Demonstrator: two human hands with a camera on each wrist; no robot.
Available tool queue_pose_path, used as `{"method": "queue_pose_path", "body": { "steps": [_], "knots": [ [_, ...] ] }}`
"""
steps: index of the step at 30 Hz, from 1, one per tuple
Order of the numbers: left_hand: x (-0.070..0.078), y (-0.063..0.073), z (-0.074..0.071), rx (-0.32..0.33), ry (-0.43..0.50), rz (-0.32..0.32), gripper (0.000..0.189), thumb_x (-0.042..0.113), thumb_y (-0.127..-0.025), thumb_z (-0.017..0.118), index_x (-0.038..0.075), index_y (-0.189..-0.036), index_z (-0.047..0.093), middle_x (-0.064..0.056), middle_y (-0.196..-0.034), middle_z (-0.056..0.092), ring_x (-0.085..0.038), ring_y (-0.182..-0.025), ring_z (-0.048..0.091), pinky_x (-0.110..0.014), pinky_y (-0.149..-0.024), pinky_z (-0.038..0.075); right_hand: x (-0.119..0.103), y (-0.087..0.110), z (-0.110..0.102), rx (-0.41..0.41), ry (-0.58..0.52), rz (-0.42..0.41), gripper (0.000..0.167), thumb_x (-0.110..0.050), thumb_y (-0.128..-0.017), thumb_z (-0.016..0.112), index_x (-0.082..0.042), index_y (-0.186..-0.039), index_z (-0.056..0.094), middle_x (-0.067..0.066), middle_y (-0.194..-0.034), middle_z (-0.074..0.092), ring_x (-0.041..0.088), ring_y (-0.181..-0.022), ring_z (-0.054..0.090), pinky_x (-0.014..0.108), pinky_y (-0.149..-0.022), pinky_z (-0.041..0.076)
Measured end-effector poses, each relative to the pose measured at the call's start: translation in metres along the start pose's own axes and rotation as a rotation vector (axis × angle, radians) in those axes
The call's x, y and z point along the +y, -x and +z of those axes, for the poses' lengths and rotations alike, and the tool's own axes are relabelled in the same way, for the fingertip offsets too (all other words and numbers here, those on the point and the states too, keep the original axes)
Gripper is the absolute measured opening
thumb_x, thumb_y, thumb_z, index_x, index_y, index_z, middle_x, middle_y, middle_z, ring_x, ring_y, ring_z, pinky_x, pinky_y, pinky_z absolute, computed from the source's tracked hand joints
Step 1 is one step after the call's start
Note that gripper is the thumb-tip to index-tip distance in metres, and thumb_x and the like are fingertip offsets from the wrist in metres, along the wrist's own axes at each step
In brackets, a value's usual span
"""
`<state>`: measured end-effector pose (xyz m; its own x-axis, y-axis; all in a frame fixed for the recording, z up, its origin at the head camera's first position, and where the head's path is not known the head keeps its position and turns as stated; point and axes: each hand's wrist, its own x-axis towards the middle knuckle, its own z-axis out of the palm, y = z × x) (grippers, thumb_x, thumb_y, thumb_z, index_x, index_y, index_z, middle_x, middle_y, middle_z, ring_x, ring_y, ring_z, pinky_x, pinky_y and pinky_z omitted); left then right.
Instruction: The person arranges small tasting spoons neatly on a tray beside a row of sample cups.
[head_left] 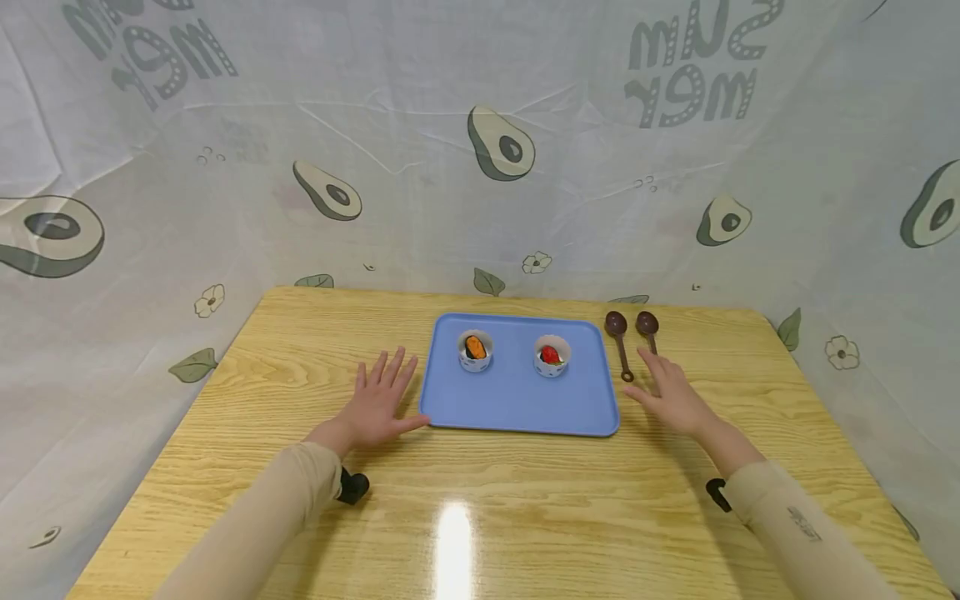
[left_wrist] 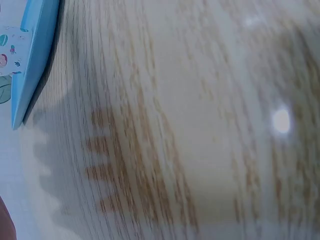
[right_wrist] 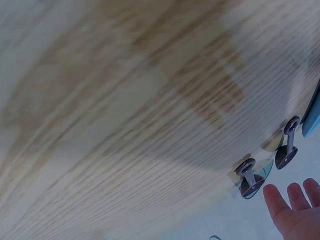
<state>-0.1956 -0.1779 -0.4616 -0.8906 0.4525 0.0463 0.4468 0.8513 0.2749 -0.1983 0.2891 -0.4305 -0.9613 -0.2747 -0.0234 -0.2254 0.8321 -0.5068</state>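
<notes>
My left hand [head_left: 375, 408] is spread flat-fingered beside the blue tray [head_left: 517, 408], thumb tip at its near left corner. On the tray stand two small patterned bowls. The left bowl [head_left: 476, 365] holds an orange-topped piece [head_left: 476, 347] that looks like sushi; a red-topped piece [head_left: 551, 355] is in the right bowl [head_left: 551, 369]. Right of the tray lie two dark brown spoons, the left spoon [head_left: 616, 325] and the right spoon [head_left: 647, 323]. My right hand [head_left: 671, 400] holds nothing, its fingers loosely extended and overlapping the right spoon's handle end in the head view.
The wooden table [head_left: 510, 517] carries everything. A pale avocado-print cloth [head_left: 420, 217] hangs behind it and along both sides. Black straps with small devices [head_left: 352, 486] show at both wrists, below the beige sleeves [head_left: 255, 525].
</notes>
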Motion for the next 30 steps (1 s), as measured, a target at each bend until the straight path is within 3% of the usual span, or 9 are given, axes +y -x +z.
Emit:
{"method": "queue_pose_path", "body": {
  "steps": [6, 20, 30],
  "knots": [
    [0.002, -0.003, 0.002, 0.001, 0.000, 0.003, 0.094, 0.056, -0.084, 0.058, 0.004, -0.150, 0.016, -0.023, -0.156, 0.007, -0.048, -0.141, 0.006, -0.070, -0.106, 0.003, 0.001, -0.011, 0.001, -0.002, -0.052, 0.061, 0.079, -0.039, -0.095, 0.051, 0.003, -0.149, 0.011, 0.036, -0.147, 0.017, 0.055, -0.134, 0.014, 0.068, -0.101, 0.021],
    [0.002, -0.010, 0.006, -0.031, 0.008, 0.005, 0.095, 0.058, -0.084, 0.057, 0.006, -0.151, 0.015, -0.021, -0.157, 0.006, -0.047, -0.142, 0.005, -0.069, -0.106, 0.003, 0.011, -0.034, 0.002, 0.012, -0.080, 0.091, 0.083, -0.045, -0.095, 0.048, 0.008, -0.147, 0.012, 0.038, -0.141, 0.027, 0.053, -0.125, 0.031, 0.063, -0.098, 0.032],
    [0.006, -0.015, 0.007, -0.035, 0.015, 0.014, 0.095, 0.056, -0.083, 0.060, 0.004, -0.150, 0.017, -0.022, -0.156, 0.009, -0.047, -0.141, 0.007, -0.070, -0.106, 0.005, 0.007, -0.051, -0.001, 0.044, -0.073, 0.174, 0.080, -0.042, -0.094, 0.052, 0.011, -0.144, 0.019, 0.037, -0.138, 0.033, 0.051, -0.122, 0.039, 0.059, -0.096, 0.038]
  ]
}}
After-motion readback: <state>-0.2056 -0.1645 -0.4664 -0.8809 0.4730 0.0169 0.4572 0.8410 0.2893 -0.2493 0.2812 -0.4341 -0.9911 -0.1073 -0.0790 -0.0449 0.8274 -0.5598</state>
